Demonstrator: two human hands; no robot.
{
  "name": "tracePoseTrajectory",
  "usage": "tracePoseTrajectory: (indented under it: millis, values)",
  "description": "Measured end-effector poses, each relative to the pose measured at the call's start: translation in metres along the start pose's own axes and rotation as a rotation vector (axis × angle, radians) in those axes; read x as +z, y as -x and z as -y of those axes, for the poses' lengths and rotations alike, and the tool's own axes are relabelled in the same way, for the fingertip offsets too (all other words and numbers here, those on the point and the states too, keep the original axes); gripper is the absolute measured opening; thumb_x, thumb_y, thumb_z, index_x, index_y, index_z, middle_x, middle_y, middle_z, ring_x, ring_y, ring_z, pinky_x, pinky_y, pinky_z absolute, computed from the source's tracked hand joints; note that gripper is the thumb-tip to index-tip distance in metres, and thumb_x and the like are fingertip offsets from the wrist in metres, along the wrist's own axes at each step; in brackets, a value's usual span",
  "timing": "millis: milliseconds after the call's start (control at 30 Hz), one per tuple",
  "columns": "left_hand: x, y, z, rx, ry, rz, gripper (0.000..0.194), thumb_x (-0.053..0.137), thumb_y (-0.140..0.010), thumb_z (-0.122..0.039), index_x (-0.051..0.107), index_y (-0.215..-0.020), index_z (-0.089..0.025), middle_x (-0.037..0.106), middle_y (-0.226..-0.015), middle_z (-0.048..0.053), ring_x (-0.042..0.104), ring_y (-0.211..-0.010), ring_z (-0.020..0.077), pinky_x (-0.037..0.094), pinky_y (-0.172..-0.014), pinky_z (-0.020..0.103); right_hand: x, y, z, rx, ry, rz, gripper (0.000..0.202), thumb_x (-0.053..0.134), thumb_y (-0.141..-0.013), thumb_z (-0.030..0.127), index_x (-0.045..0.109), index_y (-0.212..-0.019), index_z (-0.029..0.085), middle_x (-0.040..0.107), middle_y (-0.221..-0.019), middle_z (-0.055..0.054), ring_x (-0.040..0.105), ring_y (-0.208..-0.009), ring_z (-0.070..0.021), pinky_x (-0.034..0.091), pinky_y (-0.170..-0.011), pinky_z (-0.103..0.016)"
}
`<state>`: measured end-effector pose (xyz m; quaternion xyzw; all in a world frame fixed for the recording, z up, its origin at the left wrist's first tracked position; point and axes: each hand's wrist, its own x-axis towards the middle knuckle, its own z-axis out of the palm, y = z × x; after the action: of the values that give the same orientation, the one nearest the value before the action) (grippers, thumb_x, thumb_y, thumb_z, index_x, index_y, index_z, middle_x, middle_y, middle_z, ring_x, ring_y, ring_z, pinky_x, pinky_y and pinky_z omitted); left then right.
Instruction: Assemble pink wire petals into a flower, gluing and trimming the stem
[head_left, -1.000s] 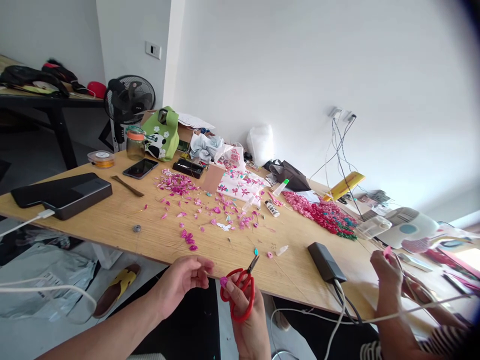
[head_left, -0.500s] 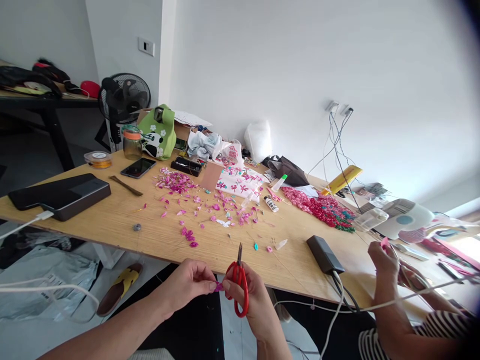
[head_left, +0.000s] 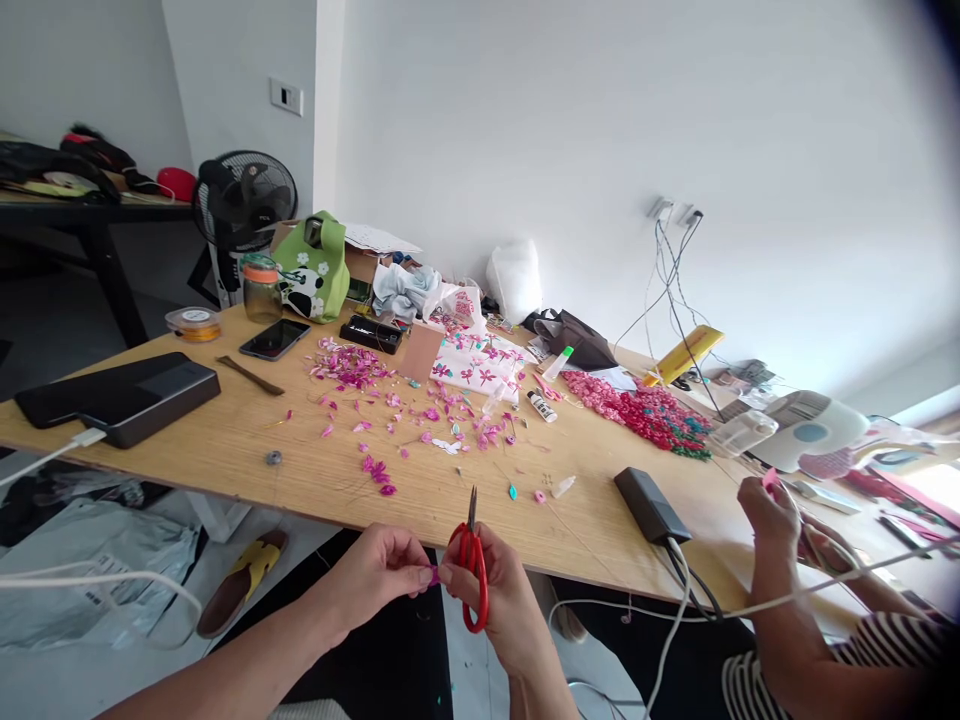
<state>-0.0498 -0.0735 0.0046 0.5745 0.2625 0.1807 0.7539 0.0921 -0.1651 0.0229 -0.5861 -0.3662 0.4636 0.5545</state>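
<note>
Just past the table's front edge, my left hand (head_left: 391, 562) pinches a small magenta petal (head_left: 434, 576) between thumb and fingertips. My right hand (head_left: 504, 600) has red-handled scissors (head_left: 481, 592) hooked in its fingers, with the blades closed together and pointing up and away. The thumb and finger of that hand also meet at the petal, so it sits between both hands and is mostly hidden. On the table beyond my hands lies a cluster of darker magenta petals (head_left: 376, 469). A turquoise bead-like piece (head_left: 513, 491) and a pink ring (head_left: 539, 496) lie to its right.
Many loose pink petals (head_left: 349, 365) are strewn over the wooden table (head_left: 315, 480). A black power bank (head_left: 651, 508) with cables stands right, near a co-worker's hands (head_left: 772, 515) holding something pink. A phone (head_left: 275, 339) and a black box (head_left: 157, 395) lie left.
The scissors have turned slightly in my right hand, their tips shifting a little left. Both hands keep the petal pinched between them. The view has shifted slightly.
</note>
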Motion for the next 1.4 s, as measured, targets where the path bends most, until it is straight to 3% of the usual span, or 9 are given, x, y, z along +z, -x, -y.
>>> tracePoseTrajectory:
  millis: [133,300,533,1400]
  values:
    - [-0.001,0.000,-0.002,0.023,0.058,-0.063,0.018,0.069,-0.069,-0.029,0.063,-0.064,-0.013,0.059,-0.059,-0.001,0.050,-0.062,0.0136,0.036,-0.065,0.027,-0.001,0.001,-0.004,-0.057,0.044,-0.055,0.035,0.067,-0.075,0.050,0.054,-0.079,0.018,0.059,-0.070,-0.001,0.048,-0.063,-0.0133,0.038,-0.062,-0.027]
    - [-0.004,0.001,-0.002,0.079,0.140,-0.044,0.016,0.068,-0.072,-0.026,0.062,-0.064,-0.014,0.059,-0.060,-0.002,0.050,-0.063,0.0132,0.037,-0.067,0.027,-0.002,0.012,-0.018,-0.057,0.065,0.073,0.041,0.054,-0.084,0.057,0.054,-0.083,0.016,0.059,-0.072,-0.005,0.050,-0.064,-0.0135,0.039,-0.062,-0.028]
    - [-0.004,0.000,0.003,0.082,0.178,-0.036,0.011,0.069,-0.073,-0.024,0.067,-0.073,-0.014,0.063,-0.069,0.001,0.056,-0.069,0.0149,0.040,-0.072,0.029,0.001,0.027,-0.029,0.034,0.058,0.214,0.048,0.053,-0.081,0.063,0.054,-0.084,0.015,0.056,-0.067,-0.003,0.050,-0.060,-0.0120,0.040,-0.059,-0.026]
    - [-0.002,0.005,-0.008,0.127,0.161,0.031,0.008,0.067,-0.071,-0.020,0.065,-0.066,-0.014,0.064,-0.069,0.001,0.059,-0.068,0.0150,0.042,-0.071,0.028,-0.005,0.034,-0.017,0.123,0.166,0.233,0.051,0.050,-0.080,0.066,0.050,-0.079,0.015,0.052,-0.053,0.001,0.043,-0.047,-0.0085,0.030,-0.048,-0.021]
